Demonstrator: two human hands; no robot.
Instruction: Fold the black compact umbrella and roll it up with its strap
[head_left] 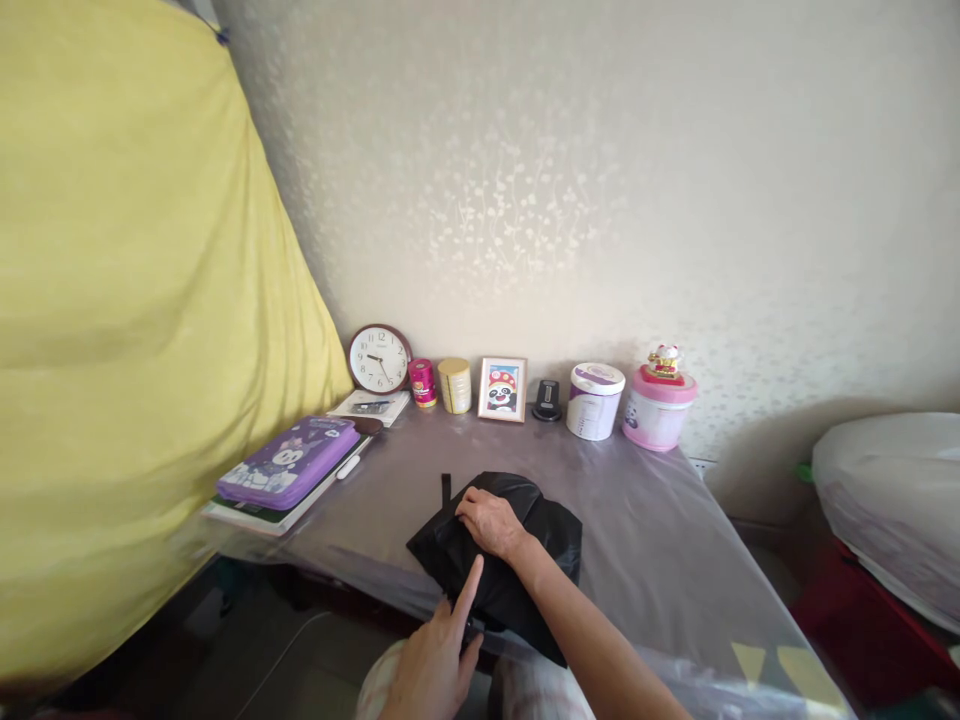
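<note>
Beyond the black fabric folding umbrella (501,590), pale beige wallpaper with a leaf pattern (750,200). Well left of the umbrella, a hanging yellow cloth (127,300). Beneath, a grey table top under clear plastic (645,530); umbrella spread loosely at its front edge, near end jutting past. Well right of the umbrella, a bulky bundle in whitish plastic (892,510). Left of the umbrella, a purple zip case with cartoon print (292,462), lettering too small to read, lying on a flat book with a white edge (285,522).

On the umbrella, right hand (491,522), fingers curled against the fabric; cannot tell whether pinching any. At the umbrella's near end, left hand (439,650), closed round the dark handle, index finger straight out.

Beyond the umbrella, to the right, a white tub with pink lid (654,425) and a white-and-purple tub (595,408), label illegible. Beyond, to the left, a round brown-rimmed clock (379,358), 12, 9 and 3 readable, brand word not. Straight beyond, a wooden-framed panda picture (502,389), then a yellow-lidded tin (454,385) and a magenta tin (423,383), printing unreadable.
</note>
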